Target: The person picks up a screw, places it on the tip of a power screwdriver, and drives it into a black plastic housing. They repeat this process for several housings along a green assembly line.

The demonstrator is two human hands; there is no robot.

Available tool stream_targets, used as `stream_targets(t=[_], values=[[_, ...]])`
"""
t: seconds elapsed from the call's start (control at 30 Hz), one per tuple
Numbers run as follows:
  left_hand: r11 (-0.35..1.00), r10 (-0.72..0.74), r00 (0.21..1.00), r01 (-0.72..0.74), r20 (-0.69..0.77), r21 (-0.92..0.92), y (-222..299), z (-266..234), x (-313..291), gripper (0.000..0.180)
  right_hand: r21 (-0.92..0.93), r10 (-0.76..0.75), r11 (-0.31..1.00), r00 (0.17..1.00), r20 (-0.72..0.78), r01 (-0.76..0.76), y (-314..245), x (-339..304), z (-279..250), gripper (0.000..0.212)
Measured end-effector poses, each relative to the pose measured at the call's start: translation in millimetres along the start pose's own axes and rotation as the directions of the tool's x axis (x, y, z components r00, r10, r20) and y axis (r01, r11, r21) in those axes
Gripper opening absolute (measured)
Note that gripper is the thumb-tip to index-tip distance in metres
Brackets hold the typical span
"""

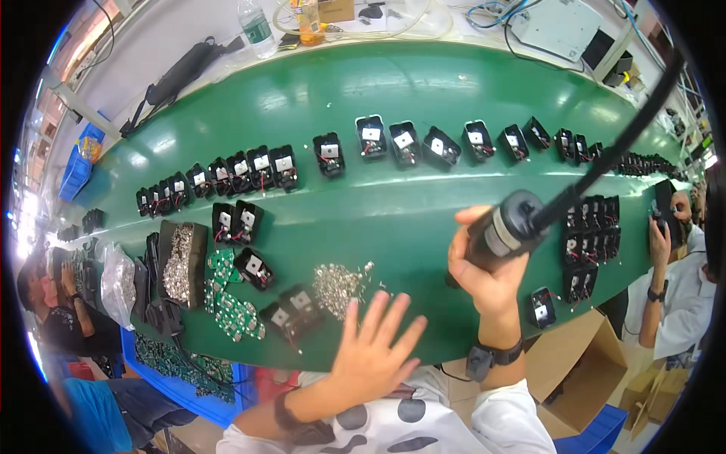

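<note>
My right hand [491,280] is wrapped round a black cylindrical power screwdriver [505,231], whose thick cord [628,136] rises to the upper right. The driver's tip is hidden. My left hand [374,348] is open, fingers spread, over the green table near a loose pile of small silvery metal parts [336,289], too small to name surely. Left of that pile, two blurred black housings [291,312] lie side by side. Another black housing [255,268] with a white square piece inside lies beyond them, beside several green circuit boards [231,306].
Rows of black housings [329,155] with red wires cross the green table [423,76]. A dark bin [198,265] holds silvery parts. Stacked housings [590,234] stand right, near a co-worker's hands [660,234]. Below the edge are a cardboard box [578,371] and a blue crate [227,408].
</note>
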State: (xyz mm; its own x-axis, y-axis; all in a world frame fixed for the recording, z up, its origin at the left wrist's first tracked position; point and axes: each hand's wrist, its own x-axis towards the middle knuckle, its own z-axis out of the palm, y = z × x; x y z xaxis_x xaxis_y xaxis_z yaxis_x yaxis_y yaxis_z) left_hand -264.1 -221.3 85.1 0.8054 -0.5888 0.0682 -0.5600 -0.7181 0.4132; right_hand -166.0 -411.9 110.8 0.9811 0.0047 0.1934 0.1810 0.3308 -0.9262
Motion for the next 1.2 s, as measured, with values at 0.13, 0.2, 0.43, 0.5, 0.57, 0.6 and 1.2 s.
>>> stream_targets(t=[0.13,0.2,0.43,0.5,0.57,0.6,1.2], values=[[0.998,0.018,1.000,-0.019,0.021,0.062,-15,24,0,0.066,-0.057,-0.054,0.997,0.998,0.030,0.056,1,2,-5,0.046],[0.994,0.075,0.997,-0.075,-0.003,0.083,-25,25,8,0.066,-0.109,-0.058,0.992,0.998,-0.002,0.058,1,1,-10,0.046],[0.984,0.037,0.974,0.004,-0.223,0.180,-50,25,44,0.049,-0.059,-0.095,0.994,0.995,0.012,0.095,4,-2,-12,0.045],[0.981,-0.029,0.949,0.087,-0.314,0.173,-57,33,45,0.043,-0.067,-0.095,0.993,0.995,-0.031,0.093,0,-10,-9,0.046],[0.988,-0.010,0.936,0.063,-0.351,0.139,-56,28,47,0.037,-0.045,-0.104,0.994,0.994,-0.030,0.103,-2,-13,-9,0.046],[0.990,0.014,0.945,0.032,-0.327,0.137,-60,31,42,0.035,-0.111,-0.142,0.984,0.989,-0.039,0.137,0,-17,-8,0.047],[0.918,-0.095,0.989,0.045,-0.110,-0.394,-95,-7,56,0.038,-0.461,-0.280,0.880,0.909,-0.310,0.114,-10,-26,14,0.045]])
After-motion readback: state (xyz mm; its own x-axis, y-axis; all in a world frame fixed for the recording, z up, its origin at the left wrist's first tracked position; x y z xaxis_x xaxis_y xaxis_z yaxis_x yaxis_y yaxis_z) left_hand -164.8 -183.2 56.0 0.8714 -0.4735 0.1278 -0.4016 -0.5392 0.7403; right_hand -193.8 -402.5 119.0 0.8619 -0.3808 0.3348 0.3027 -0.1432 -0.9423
